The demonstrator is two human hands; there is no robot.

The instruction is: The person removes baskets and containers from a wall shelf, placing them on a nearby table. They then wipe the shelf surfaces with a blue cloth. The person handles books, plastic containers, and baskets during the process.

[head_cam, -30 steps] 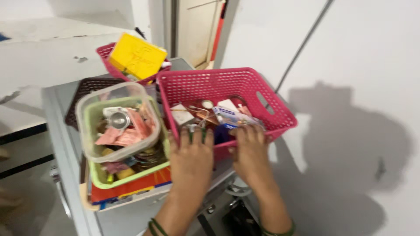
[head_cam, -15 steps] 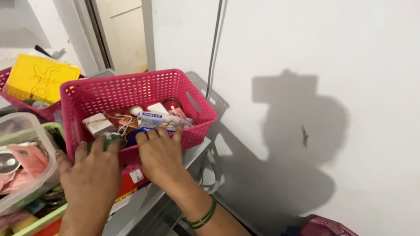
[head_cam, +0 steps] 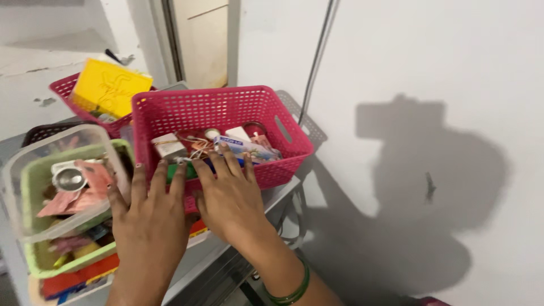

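A pink perforated basket (head_cam: 226,110) stands on a grey metal top (head_cam: 266,199). It holds a small white box (head_cam: 168,145), a blue and white carton (head_cam: 247,147), thin cords and other small items. My left hand (head_cam: 148,212) and my right hand (head_cam: 229,192) lie side by side against the basket's near wall. The fingers of both reach over its rim and grip it. Green bangles (head_cam: 294,290) circle my right wrist.
Left of the basket, a clear tub (head_cam: 34,148) with a metal cup sits inside a green tub (head_cam: 35,258) full of oddments. Behind are a dark basket (head_cam: 38,131) and another pink basket (head_cam: 61,88) with a yellow box (head_cam: 107,86). A white wall and a cable (head_cam: 317,51) are close on the right.
My view has swung right and then partly back. Both hands stayed on the basket's near wall and now sit closer together.
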